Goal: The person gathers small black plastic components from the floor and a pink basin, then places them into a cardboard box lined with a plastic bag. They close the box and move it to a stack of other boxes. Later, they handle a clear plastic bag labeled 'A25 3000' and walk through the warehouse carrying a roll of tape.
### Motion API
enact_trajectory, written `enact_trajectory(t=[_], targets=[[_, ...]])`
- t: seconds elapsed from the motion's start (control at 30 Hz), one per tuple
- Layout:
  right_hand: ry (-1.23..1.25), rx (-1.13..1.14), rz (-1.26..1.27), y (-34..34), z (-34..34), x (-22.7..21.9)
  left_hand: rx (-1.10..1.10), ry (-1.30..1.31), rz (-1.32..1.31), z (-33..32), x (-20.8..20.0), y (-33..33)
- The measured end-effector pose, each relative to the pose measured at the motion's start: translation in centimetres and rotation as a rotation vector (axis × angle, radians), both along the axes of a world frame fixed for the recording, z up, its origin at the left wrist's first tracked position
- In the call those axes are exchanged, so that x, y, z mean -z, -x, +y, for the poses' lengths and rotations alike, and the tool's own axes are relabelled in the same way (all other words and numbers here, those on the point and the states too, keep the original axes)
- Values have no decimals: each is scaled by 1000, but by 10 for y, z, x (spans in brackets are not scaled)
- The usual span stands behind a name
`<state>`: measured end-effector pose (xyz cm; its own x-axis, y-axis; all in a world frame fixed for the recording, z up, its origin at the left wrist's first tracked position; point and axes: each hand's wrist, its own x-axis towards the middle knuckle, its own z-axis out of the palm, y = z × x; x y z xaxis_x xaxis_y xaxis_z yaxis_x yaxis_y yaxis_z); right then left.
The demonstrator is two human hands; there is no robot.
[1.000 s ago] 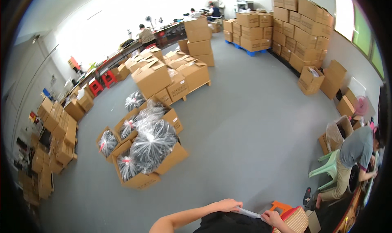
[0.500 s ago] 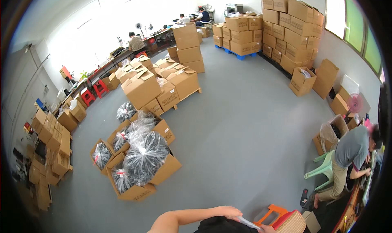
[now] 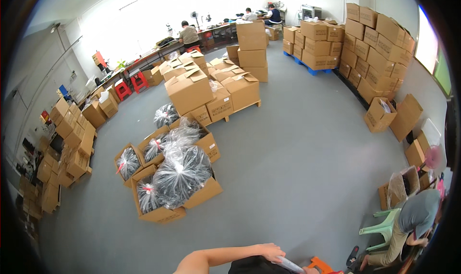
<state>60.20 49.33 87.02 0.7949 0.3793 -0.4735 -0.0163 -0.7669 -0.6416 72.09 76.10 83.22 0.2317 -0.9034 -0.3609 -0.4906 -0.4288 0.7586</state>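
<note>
left hand: fingers curled on a clear bag; bag's long axis runs down-right toward the orange stool. right hand: barely visible at the bag's lower end; grip cannot be told.

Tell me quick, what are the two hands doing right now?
Left hand: fingers curled over a clear plastic bag, closed on it.
Right hand: only a sliver shows at the bottom edge; cannot tell.

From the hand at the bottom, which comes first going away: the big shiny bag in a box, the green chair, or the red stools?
Measured from the left hand, head view:
1. Green plastic chair, off to the right.
2. Big clear bag in its box, up and left.
3. Red stools, far back left by the benches.
</note>
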Motion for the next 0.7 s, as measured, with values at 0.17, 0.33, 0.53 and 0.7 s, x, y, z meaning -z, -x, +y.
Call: enact_trajectory(t=[0.17, 0.33, 0.53, 0.7], targets=[[-10, -96, 32, -69, 3, -13, -5, 66, -75, 2, 12, -33], [-82, 112, 332, -147, -12, -28, -137, 6, -53, -25, -8, -105], [-120, 14, 477, -281, -74, 32, -156, -27, -158, -67, 8, -219], [-147, -107, 576, -422, -91, 26, -251, -113, -137, -86, -42, -329]])
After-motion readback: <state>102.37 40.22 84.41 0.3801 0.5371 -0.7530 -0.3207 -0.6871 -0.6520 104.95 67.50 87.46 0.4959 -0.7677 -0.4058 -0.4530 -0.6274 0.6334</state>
